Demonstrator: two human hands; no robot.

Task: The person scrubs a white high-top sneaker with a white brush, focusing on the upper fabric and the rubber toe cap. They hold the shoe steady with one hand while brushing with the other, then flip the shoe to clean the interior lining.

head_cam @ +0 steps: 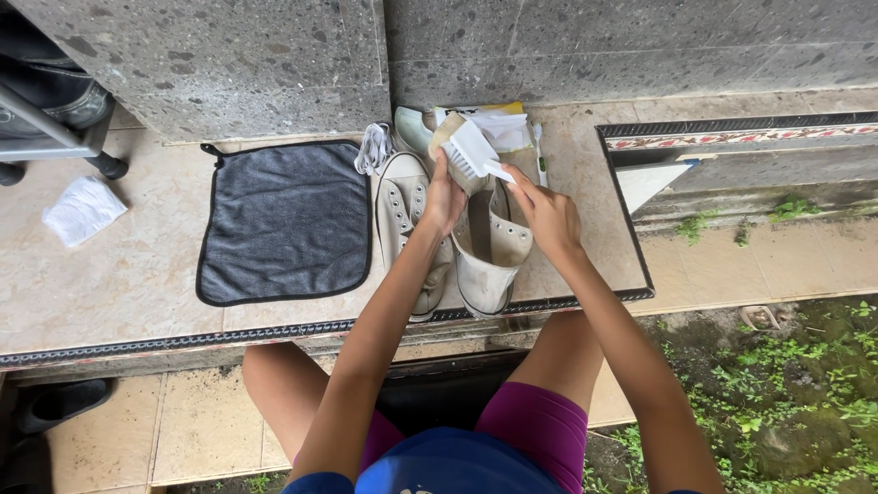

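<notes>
Two dirty white sneakers lie on a tiled ledge. My left hand (445, 197) grips the tongue and upper of the right-hand sneaker (489, 252), tilting it up. My right hand (547, 212) holds a white scrubbing brush (470, 152) by its handle, the bristles resting at the shoe's toe end. The other sneaker (402, 215) lies flat just left of my left wrist, its laces removed.
A dark grey cloth (285, 220) is spread to the left. A bundle of white laces (372, 146), a toothbrush (540, 151) and a yellow-white packet (498, 123) lie by the stone wall. A crumpled white rag (82, 210) is far left. Grass and moss at right.
</notes>
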